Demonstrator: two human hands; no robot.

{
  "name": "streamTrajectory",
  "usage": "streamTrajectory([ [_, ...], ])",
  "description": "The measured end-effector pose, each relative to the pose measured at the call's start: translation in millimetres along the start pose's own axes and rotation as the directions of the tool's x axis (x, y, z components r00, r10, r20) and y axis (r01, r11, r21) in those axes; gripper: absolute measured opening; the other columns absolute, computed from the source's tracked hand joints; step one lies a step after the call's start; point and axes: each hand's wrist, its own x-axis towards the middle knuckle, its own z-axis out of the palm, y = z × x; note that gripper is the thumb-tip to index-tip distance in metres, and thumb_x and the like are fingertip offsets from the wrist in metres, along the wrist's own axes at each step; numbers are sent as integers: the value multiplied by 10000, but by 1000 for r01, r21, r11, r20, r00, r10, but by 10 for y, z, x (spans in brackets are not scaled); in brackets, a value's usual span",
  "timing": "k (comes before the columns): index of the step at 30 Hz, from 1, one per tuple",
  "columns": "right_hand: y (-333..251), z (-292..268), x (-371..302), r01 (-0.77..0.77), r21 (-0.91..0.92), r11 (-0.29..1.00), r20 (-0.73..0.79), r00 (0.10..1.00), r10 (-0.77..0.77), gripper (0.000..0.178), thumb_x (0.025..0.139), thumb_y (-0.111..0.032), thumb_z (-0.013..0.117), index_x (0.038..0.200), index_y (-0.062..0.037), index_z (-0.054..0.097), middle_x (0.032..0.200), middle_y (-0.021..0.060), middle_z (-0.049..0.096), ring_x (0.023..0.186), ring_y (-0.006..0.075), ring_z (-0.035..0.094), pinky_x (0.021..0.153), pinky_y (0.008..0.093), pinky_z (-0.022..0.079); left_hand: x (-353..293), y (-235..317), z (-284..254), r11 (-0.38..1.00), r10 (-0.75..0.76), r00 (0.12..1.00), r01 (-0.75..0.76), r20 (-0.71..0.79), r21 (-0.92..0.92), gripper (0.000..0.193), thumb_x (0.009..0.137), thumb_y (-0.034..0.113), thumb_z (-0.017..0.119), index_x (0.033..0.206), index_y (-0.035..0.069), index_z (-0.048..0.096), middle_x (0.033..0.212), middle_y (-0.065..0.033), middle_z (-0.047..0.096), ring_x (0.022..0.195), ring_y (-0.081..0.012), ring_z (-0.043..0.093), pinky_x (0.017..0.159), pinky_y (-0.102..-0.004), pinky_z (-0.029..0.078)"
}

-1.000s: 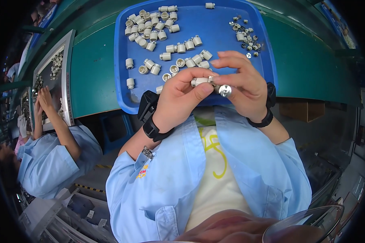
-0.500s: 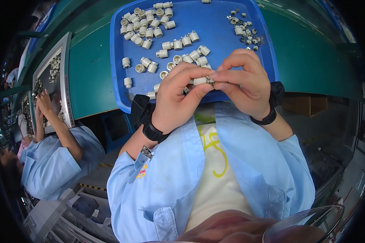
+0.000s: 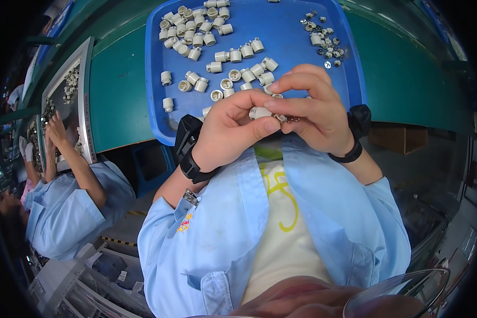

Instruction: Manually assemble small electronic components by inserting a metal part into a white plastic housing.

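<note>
My left hand [image 3: 237, 127] is closed around a white lamp socket [image 3: 259, 112], a short ceramic-looking cylinder, which lies between its thumb and fingers over the tray's near edge. At the socket's right end, my right hand [image 3: 315, 114] pinches a small, partly hidden metal part [image 3: 293, 120] between thumb and fingers. Its exact kind is too small to make out. More white lamp sockets [image 3: 247, 51] lie scattered beyond my hands in a blue tray [image 3: 297, 24], some showing their open ends.
Small metal and white parts [image 3: 331, 47] are heaped at the tray's far right. Green bench top [image 3: 119, 90] flanks the tray. To the left, a co-worker's hands [image 3: 56, 132] work over a metal-framed tray [image 3: 86, 106] of small parts. Below the bench at right is a brown box [image 3: 403, 139].
My right fingers have shifted and spread a little at the socket's end, showing more of the small metal part. The socket in my left hand is slightly turned. The view has shifted slightly.
</note>
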Motion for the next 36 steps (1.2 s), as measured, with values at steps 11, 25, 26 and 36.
streamTrajectory([
  [11,-17,-7,-101,-199,287,937,-58,973,224,207,782,-171,625,924,-28,580,940,92,563,895,227,510,784,320,412,64,-111,-111,983,19,999,-12,41,-184,247,851,112,560,1059,27,459,905,-31,563,827,-83,534,764,-224,440],
  [25,-13,35,-145,-421,473,774,28,885,464,229,788,-55,613,995,30,562,953,116,556,866,173,529,752,256,428,101,-129,-12,982,182,971,-172,-154,78,300,803,-31,566,1089,1,482,1022,-55,520,932,-116,513,814,-244,439],
  [26,-9,42,-141,-421,473,774,30,886,463,229,788,-55,613,995,30,562,953,116,556,866,173,529,752,256,428,93,-129,-28,984,175,972,-166,-158,73,317,803,-34,563,1106,0,477,1034,-57,518,941,-118,512,818,-243,439],
  [36,-16,101,-146,-373,406,834,8,915,404,219,763,-72,639,955,22,589,894,108,578,842,185,534,713,261,422,81,-138,-46,983,180,965,-170,-193,64,351,812,-31,550,1151,-8,462,1091,-66,517,947,-118,521,831,-238,436],
])
